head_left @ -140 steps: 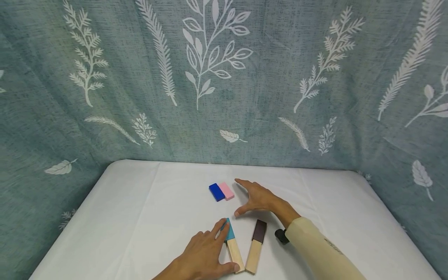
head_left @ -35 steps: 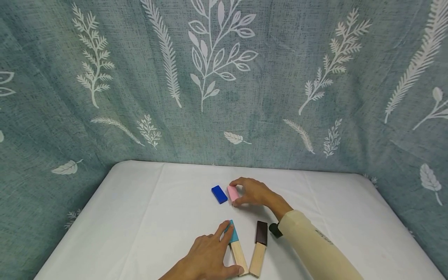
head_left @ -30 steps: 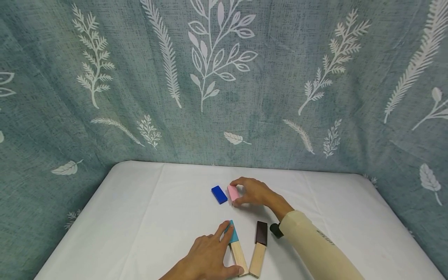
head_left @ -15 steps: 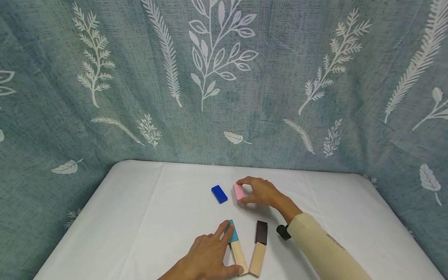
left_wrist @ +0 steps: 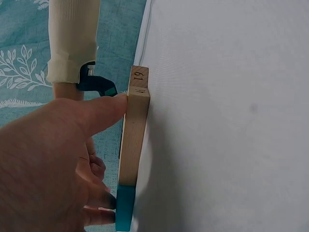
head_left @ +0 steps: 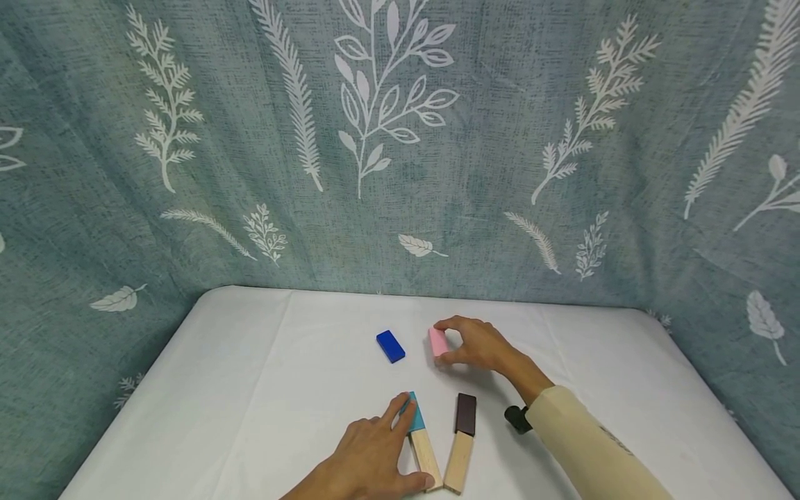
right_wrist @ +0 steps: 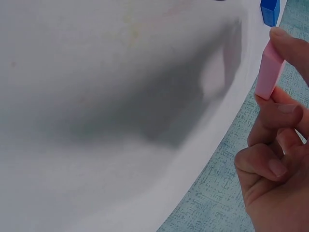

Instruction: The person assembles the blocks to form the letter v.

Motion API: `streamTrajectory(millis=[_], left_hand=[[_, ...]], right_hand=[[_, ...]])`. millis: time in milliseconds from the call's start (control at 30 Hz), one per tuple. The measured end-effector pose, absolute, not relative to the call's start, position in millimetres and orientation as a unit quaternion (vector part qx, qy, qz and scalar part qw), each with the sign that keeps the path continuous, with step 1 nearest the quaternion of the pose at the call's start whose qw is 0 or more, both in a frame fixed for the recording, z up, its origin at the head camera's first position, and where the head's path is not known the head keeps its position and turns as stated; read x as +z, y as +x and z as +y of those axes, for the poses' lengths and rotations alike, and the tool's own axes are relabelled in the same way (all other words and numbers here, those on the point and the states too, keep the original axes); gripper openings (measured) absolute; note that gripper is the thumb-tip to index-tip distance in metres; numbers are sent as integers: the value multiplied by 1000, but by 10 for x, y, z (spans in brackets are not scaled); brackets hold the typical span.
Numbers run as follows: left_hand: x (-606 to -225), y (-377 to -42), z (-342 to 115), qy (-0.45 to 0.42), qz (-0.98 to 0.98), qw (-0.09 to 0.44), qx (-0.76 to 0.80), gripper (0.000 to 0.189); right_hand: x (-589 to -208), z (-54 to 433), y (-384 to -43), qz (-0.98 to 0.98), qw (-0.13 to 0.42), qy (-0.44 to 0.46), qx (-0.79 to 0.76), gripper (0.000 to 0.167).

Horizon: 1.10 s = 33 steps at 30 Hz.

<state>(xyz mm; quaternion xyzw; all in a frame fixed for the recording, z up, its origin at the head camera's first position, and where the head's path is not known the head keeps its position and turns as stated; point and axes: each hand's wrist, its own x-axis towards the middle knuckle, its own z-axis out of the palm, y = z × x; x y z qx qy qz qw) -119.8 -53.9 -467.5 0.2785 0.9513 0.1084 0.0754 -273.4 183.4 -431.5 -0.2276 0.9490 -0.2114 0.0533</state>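
My right hand [head_left: 480, 344] pinches a pink block [head_left: 439, 342] by its two ends, between thumb and fingertips. In the right wrist view the pink block [right_wrist: 269, 71] appears tilted, with a shadow on the cloth beside it. My left hand [head_left: 371, 448] rests on a teal block [head_left: 417, 419] and the pale wooden block [head_left: 425, 455] end to end with it, fingers at the teal one, thumb at the wood's near end. Right of these lie a dark brown block [head_left: 465, 414] and another wooden block [head_left: 459, 464], in line. A blue block [head_left: 390, 346] lies left of the pink one.
A white cloth [head_left: 281, 389] covers the table, whose far edge meets a green patterned curtain [head_left: 400, 229]. A dark wrist strap device [head_left: 517, 419] hangs below the right sleeve [head_left: 587, 444].
Earlier, the pink block lay touching the blue one and my right hand was spread beside it. My right hand has gripped it and moved it rightward, apart from the blue block. My left hand stayed.
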Motion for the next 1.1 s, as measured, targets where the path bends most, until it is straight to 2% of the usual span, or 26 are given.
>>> streamTrajectory(millis=[333,833,1100], left_hand=[[-4671,-1203,-534,280,951,73,107,106],[-4691,-1202,-530,281,950,79,107,105],[-4689,-1200,-535,283,950,77,108,106]], right_hand=[[-4333,1922,-2658,961,37,-190,-199,63],[-4424,2086,-2507,967,11,-171,-188,68],[-4454,2142,-2397,970,-2,-165,-179,65]])
